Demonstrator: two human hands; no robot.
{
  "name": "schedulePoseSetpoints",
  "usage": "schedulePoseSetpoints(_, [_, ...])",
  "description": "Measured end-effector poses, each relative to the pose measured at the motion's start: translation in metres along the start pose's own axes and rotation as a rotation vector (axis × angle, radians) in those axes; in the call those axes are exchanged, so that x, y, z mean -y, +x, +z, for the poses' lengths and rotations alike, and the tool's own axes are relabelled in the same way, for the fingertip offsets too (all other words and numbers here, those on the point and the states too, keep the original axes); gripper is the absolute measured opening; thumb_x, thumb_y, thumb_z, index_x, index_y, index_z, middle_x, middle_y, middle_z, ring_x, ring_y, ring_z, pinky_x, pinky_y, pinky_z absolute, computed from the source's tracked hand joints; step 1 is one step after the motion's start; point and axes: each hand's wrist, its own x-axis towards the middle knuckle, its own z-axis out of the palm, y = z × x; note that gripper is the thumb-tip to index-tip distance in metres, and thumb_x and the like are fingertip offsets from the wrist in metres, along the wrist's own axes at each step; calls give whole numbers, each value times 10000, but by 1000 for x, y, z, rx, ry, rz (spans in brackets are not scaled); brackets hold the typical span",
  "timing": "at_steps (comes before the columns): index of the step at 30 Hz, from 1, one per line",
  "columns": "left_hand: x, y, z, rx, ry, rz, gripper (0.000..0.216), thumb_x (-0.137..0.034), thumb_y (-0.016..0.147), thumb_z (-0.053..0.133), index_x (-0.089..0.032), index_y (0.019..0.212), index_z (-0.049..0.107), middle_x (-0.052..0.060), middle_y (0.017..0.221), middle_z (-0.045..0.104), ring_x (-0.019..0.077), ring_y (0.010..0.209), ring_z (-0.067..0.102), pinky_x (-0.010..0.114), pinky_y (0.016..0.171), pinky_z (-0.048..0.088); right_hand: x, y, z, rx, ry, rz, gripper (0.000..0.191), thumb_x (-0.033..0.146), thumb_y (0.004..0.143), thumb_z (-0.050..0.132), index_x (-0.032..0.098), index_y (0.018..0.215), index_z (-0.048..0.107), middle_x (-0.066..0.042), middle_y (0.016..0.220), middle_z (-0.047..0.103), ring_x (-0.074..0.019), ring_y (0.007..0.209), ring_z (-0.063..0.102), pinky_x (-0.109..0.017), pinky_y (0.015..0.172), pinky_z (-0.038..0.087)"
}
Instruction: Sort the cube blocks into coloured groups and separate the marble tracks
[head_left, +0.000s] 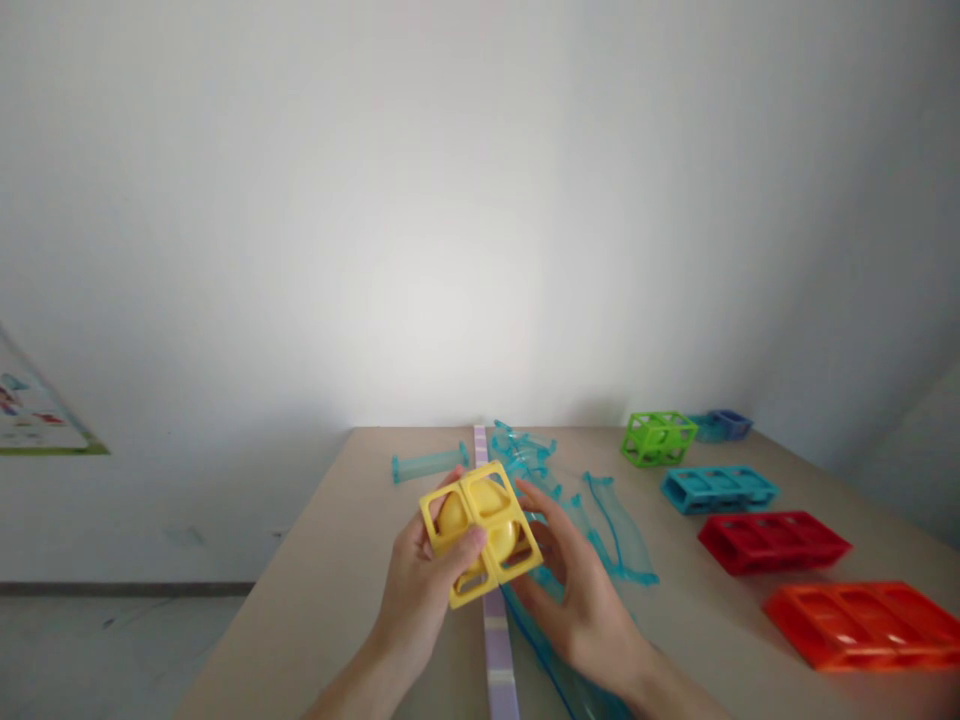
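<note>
A yellow plastic block (487,497) with rounded cut-out windows is held up over the table, tilted. A seam runs across its face. My left hand (427,570) grips it from the left, thumb pressed on the front and fingers behind. At its right side my right hand (574,585) curls round the edge, index finger near the upper corner and thumb near the lower one. Some right fingertips are hidden behind the block. Below and behind the hands lie several translucent blue plastic pieces (621,525), partly covered by my right hand.
A purple-and-white strip (501,655) runs along the table (330,590). One translucent blue piece (429,466) lies left of it. On the right stand openwork blocks: green (658,439), teal (718,488), red (774,541) and orange (862,625). A dark blue piece (730,424) sits behind.
</note>
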Motion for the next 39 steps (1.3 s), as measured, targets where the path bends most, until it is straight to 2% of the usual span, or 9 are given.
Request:
schedulePoseSetpoints(8, [-2, -3, -3, 238, 0, 84, 709, -256, 820, 669, -282, 1454, 353, 94, 1421, 512, 262, 1235, 535, 353, 1019, 437, 3, 4, 3, -92, 369, 118, 617, 291, 814, 695, 287, 1346, 382, -97, 1335, 526, -223, 1033, 617, -388, 879, 524])
schedulePoseSetpoints(12, [1, -7, -7, 188, 273, 109, 685, -269, 799, 686, -266, 1430, 419, 103, 1419, 514, 283, 1228, 537, 344, 995, 446, 4, 10, -1, -206, 470, 146, 445, 306, 806, 689, 252, 1204, 499, -92, 1258, 578, -237, 1026, 618, -365, 843, 519])
schedulePoseSetpoints(16, [0, -7, -7, 168, 537, 291, 584, -245, 803, 667, -260, 1367, 516, 96, 1426, 504, 293, 1267, 491, 355, 1004, 430, 2, 15, -5, -296, 534, 190, 371, 294, 801, 671, 233, 1146, 547, -83, 1199, 617, -244, 990, 633, -372, 831, 513])
schedulePoseSetpoints(20, [-6, -1, -7, 86, 618, 427, 280, -259, 802, 667, -239, 1072, 739, 94, 1308, 610, 288, 1252, 505, 362, 1067, 371, -2, 17, -10, -377, 569, 174, 374, 295, 803, 666, 234, 1152, 547, -83, 1190, 623, -254, 1019, 625, -392, 853, 508])
schedulePoseSetpoints(22, [-8, 3, -9, -4, 587, 394, 185, -321, 820, 647, -219, 908, 774, 108, 1200, 671, 285, 1155, 580, 362, 984, 452, -2, 17, -12, -374, 556, 153, 393, 284, 795, 676, 239, 1161, 541, -83, 1203, 619, -256, 1028, 623, -388, 847, 509])
schedulePoseSetpoints(25, [-9, 9, -15, -100, 408, 243, 290, -408, 822, 637, -177, 972, 728, 123, 1078, 713, 270, 1002, 657, 347, 820, 536, -1, 15, -12, -331, 525, 133, 462, 290, 753, 718, 248, 1174, 532, -88, 1216, 617, -271, 1046, 617, -393, 838, 515])
schedulePoseSetpoints(28, [-10, 12, -16, -32, 211, 119, 411, -420, 811, 655, -147, 1119, 661, 129, 1048, 721, 252, 941, 677, 331, 775, 541, 1, 12, -9, -257, 514, 115, 520, 302, 735, 741, 253, 1203, 518, -94, 1206, 625, -271, 1049, 617, -399, 853, 512])
schedulePoseSetpoints(32, [-12, 11, -12, 87, 136, 61, 420, -387, 793, 687, -100, 1099, 681, 147, 1001, 732, 242, 878, 685, 322, 752, 538, 2, 11, -5, -199, 524, 98, 559, 299, 750, 740, 265, 1250, 492, -94, 1209, 633, -258, 1077, 612, -399, 897, 493])
schedulePoseSetpoints(39, [-14, 7, -6, 45, 26, 14, 374, -369, 782, 696, -103, 1045, 708, 121, 902, 747, 227, 836, 692, 311, 721, 539, 4, 13, -6, -203, 513, 186, 539, 347, 766, 728, 227, 1234, 489, -121, 1157, 660, -270, 1018, 650, -422, 864, 508])
